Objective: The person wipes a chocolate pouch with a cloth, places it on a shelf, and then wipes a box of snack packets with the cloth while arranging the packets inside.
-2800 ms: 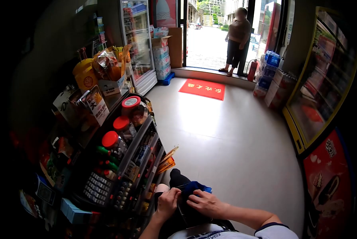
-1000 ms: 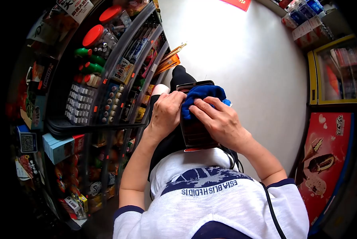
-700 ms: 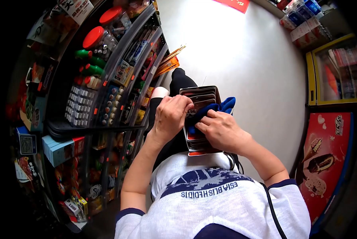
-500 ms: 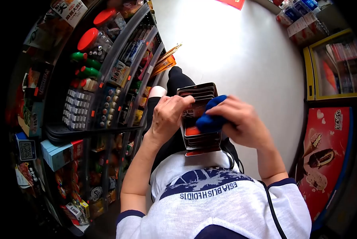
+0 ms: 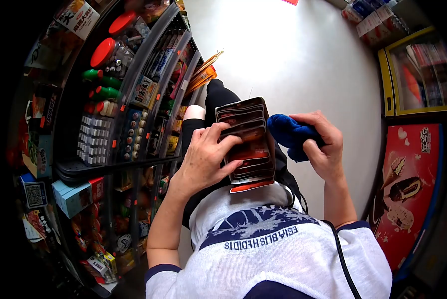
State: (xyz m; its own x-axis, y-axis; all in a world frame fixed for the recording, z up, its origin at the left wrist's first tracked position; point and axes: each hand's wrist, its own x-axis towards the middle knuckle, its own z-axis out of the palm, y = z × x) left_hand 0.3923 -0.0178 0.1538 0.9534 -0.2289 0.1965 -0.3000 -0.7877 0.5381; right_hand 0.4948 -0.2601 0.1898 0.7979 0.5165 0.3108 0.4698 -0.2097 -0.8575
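On my lap is an open carton [image 5: 269, 149] of dark and red snack packets [image 5: 256, 149], standing in a row. My left hand [image 5: 203, 154] lies at the carton's left side, fingers spread, with the fingertips among the tops of the packets. Just right of the carton, my right hand [image 5: 326, 144] grips a bunched blue cloth [image 5: 293, 133] between thumb and fingers. The cloth is raised clear of the packets. Print on the packets is too small to read.
Left of me stands a shelf rack [image 5: 148, 65] with clear dividers, red-lidded jars [image 5: 103, 52] and many packaged snacks. A light blue box [image 5: 71, 195] sits lower down. A red ice cream freezer [image 5: 408, 199] and a yellow-framed glass cabinet [image 5: 387, 82] are at the right.
My right hand has moved the blue cloth from over the packets to the carton's right. My left hand's fingers have spread from a closer pinch, over the packets.
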